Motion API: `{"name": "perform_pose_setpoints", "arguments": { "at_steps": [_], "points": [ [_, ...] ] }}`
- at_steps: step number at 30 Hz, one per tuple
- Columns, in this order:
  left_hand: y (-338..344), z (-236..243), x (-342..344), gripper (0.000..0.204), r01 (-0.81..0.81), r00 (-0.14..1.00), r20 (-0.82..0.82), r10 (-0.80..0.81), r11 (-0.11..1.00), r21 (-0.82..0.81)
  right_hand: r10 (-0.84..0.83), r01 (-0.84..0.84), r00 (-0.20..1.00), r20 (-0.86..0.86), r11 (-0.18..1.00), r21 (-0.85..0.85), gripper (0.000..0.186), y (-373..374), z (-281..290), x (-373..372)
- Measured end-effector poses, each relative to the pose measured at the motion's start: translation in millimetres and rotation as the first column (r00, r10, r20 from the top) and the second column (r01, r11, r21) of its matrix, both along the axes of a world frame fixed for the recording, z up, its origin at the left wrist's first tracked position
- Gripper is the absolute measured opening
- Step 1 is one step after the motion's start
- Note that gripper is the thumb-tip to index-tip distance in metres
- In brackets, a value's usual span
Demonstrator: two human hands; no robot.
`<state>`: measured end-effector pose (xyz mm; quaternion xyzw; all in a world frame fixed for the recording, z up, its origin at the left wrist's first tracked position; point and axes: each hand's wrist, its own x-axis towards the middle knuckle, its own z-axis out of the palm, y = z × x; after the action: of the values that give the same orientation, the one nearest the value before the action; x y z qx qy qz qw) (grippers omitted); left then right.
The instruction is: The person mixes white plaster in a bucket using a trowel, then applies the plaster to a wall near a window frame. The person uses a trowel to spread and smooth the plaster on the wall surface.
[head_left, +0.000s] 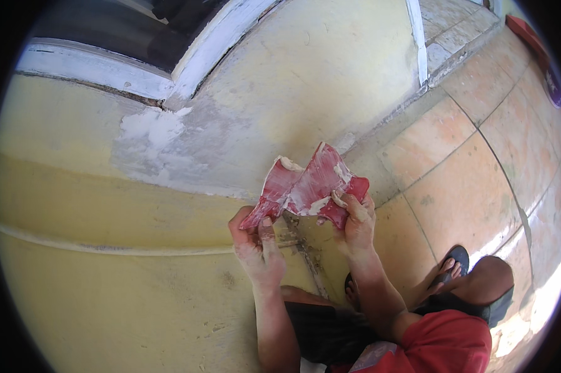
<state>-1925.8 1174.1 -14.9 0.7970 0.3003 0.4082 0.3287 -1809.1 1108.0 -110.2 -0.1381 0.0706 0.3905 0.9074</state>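
My left hand (260,247) is closed on a red putty spreader (277,185), its thumb pressed on the near corner. A second red putty spreader (318,178) is gripped in my right hand (357,222), the thumb lying over its near edge. White putty smears both blades and sits thicker along some edges. Their inner edges meet or overlap between my hands; which lies on top I cannot tell. Putty also marks my fingers. Beyond them, a patch of white putty (150,133) is spread on the yellow wall (330,56) below the window corner.
A white window frame (100,65) with dark glass runs along the upper left. At right, orange floor tiles (464,180) meet the wall. A doorway edge (417,40) stands at the upper right. My foot in a dark flip-flop (458,256) rests on the tiles.
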Motion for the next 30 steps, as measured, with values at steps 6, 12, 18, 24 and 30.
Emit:
{"name": "perform_pose_setpoints", "arguments": {
  "at_steps": [6, 12, 18, 24, 30],
  "points": [
    [-1, -1, 2, 0.026, -0.002, 0.994, -0.112, 0.009, 0.998, 0.063, 0.012, -0.012, 1.0, -0.012, 1.0, 0.011, 0.023, -3, 13, 8],
    [-2, 0, 2, 0.023, 0.002, 0.943, -0.325, 0.07, 0.976, 0.217, 0.02, -0.019, 1.0, -0.015, 1.0, 0.021, 0.022, -6, 14, 15],
    [4, -10, 0, 0.026, 0.058, 0.933, -0.352, 0.067, 0.941, 0.334, -0.013, 0.013, 1.0, 0.009, 0.999, -0.046, 0.02, -11, 15, 17],
    [5, -12, 0, 0.031, 0.213, 0.794, -0.605, 0.056, 0.907, 0.364, 0.027, -0.03, 0.996, 0.089, 0.999, 0.032, 0.025, -30, 23, 35],
    [12, -1, -10, 0.034, -0.253, 0.833, -0.451, 0.319, 0.946, 0.202, -0.086, 0.085, 0.988, 0.126, 0.996, 0.012, 0.034, -16, -35, 25]
  ]
}}
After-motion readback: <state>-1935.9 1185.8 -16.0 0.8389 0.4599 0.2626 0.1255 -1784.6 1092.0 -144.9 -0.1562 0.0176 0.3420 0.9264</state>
